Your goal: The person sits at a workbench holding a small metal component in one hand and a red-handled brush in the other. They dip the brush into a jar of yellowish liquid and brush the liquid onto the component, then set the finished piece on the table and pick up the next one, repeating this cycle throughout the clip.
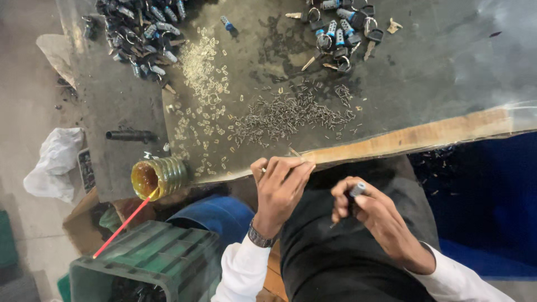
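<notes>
Right hand (372,215) fingers are clamped on a key (353,194), held over the lap. Left hand (279,187) fingertips are pinched together at the table (425,134) edge, maybe on a tiny pin, can't tell. Risk: pins (285,116) are small, so a loose pinch could drop one.

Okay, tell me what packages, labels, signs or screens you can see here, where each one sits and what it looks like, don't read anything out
Jar: lying on its side at the bench's left front edge, ribbed, amber paste inside, red stick poking out.
Crate: bottom left below the bench, green ribbed plastic.
Cardboard box: left of the crate, brown, partly hidden.
White bag: on the floor at left, crumpled.
Flat dark printed item: beside the bag, too small to tell.
No signs or screens.
</notes>
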Tool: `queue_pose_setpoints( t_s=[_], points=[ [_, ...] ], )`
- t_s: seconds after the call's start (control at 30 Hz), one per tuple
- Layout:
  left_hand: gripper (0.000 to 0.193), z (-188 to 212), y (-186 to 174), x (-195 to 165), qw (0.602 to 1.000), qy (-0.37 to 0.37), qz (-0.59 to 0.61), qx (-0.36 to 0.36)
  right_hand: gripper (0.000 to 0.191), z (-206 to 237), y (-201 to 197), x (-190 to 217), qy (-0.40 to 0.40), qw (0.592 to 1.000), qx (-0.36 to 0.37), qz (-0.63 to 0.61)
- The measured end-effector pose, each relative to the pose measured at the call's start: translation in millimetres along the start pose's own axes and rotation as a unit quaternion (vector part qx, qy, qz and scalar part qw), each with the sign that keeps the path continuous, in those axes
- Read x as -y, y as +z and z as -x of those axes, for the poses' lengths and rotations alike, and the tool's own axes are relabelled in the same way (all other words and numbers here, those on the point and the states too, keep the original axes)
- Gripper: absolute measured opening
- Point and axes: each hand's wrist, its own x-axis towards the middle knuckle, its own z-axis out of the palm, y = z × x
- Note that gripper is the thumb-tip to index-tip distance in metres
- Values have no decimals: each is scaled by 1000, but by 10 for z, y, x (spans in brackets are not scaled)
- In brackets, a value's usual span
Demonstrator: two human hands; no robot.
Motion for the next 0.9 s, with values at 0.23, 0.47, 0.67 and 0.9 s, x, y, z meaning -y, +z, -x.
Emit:
queue_pose_setpoints(
  t_s=[0.23, 0.47, 0.67, 0.9],
  points=[
    [14, 196, -97, -329, 817, -312, 483, -52, 38, -70, 164, 64, -6, 983, -63, 174],
    [9, 269, -24, -397, 757, -383, 528, -38, 33, -50, 129, -14, -38, 974, -46, 218],
    [9, 243, -82, -351, 785, -361, 502, -29, 21, -77, 132, -82, -14, 985, -109, 132],
    [15, 232, -84, -403, 866, -284, 409, -40, 24, -86, 203, -134, -162, 915, -141, 340]
  ],
)
